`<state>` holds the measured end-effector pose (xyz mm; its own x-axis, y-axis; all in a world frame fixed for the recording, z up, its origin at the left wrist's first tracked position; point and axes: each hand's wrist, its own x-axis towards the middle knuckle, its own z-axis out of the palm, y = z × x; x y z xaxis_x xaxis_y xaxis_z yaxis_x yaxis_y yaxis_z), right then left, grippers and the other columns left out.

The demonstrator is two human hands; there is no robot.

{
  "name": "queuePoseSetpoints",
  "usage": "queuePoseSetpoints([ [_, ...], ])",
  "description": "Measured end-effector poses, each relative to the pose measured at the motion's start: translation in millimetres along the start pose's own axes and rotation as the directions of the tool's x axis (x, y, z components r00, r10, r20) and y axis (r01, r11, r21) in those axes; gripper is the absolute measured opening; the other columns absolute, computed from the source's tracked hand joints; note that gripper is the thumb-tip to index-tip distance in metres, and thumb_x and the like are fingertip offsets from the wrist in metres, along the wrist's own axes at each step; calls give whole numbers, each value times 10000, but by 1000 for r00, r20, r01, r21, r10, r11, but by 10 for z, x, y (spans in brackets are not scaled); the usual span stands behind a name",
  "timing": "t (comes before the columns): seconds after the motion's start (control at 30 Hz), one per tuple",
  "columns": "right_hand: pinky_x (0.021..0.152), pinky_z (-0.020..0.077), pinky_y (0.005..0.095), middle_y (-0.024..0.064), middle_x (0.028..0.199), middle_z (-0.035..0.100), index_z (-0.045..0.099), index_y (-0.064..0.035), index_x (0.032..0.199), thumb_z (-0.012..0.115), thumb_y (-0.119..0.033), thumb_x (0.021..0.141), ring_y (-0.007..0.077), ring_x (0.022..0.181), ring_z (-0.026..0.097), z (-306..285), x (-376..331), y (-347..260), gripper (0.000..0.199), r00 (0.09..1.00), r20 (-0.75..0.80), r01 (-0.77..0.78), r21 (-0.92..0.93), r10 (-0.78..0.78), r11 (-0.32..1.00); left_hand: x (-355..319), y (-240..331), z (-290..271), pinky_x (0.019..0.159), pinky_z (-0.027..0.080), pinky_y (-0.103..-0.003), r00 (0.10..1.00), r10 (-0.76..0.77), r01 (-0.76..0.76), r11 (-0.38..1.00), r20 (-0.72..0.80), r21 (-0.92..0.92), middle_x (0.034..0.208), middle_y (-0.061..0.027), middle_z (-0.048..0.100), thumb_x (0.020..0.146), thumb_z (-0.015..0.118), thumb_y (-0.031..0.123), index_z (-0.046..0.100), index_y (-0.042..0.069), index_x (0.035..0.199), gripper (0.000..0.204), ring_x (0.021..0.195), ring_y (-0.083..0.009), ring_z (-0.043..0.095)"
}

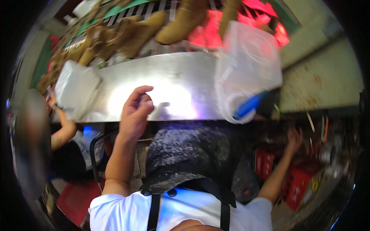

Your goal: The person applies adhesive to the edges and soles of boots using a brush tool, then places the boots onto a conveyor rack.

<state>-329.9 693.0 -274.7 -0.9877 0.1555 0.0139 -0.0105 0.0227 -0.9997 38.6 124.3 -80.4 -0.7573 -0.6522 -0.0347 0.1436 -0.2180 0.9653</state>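
Observation:
My left hand (135,109) hovers over the near edge of the shiny metal table (154,69), its fingers loosely bent, with a gap between thumb and forefinger. Nothing shows in it. Out to the right, past the table's end, my right hand (295,138) is stretched away from my body with its fingers apart, above red boxes (295,181). It looks to hold nothing. A clear plastic container (250,57) stands at the table's right end. In front of it, a blue handle-like object (249,104) leans in a round whitish cup (233,113).
Tan boots (144,34) line a slatted rack behind the table, beside a red glow. A whitish translucent bin (75,86) stands at the table's left end. Another person's arm (63,129) is near it, above a red stool (79,200). A greenish panel (323,77) borders the right.

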Motion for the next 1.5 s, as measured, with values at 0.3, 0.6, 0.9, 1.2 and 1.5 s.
queuePoseSetpoints([
  [0.3,481,445,233,113,793,681,604,52,1298,487,-46,1054,81,498,517,1306,-2106,-1475,287,817,387,542,-268,-426,796,875,519,-392,651,456,-223,917,398,-313,722,0,618,699,-11,575,955,624,56,636,61,1289,335,681,-68,553],
  [0.6,484,476,223,140,769,683,623,88,1236,471,40,1005,97,503,556,1857,-2448,-1669,281,754,505,539,-109,-420,835,2783,1083,-1484,999,496,-491,773,415,485,99,-479,869,1302,-212,643,895,621,340,556,90,1330,506,1198,-435,608],
  [0.9,482,476,222,135,766,688,632,68,1216,504,32,992,94,515,568,1848,-2720,-1550,261,821,513,338,-85,-250,937,3425,956,-1916,1018,502,-435,653,603,271,379,-458,885,1197,-172,707,823,571,182,726,205,1240,446,1150,-376,648],
  [1.2,488,493,232,170,837,693,632,63,1214,496,32,982,117,526,580,1919,-2617,-1933,270,721,478,551,44,-501,834,3260,1983,-1071,896,543,-372,511,860,-90,74,-18,993,1028,-158,750,798,749,186,686,212,1306,513,980,-293,716],
  [1.5,620,448,191,165,1272,654,542,33,1372,660,-39,943,76,776,607,2492,-1982,-2572,451,804,513,408,-112,-299,906,2062,2466,-128,737,563,-245,721,655,-659,551,224,512,921,-42,698,792,687,-123,642,56,1312,552,834,-116,665],
])
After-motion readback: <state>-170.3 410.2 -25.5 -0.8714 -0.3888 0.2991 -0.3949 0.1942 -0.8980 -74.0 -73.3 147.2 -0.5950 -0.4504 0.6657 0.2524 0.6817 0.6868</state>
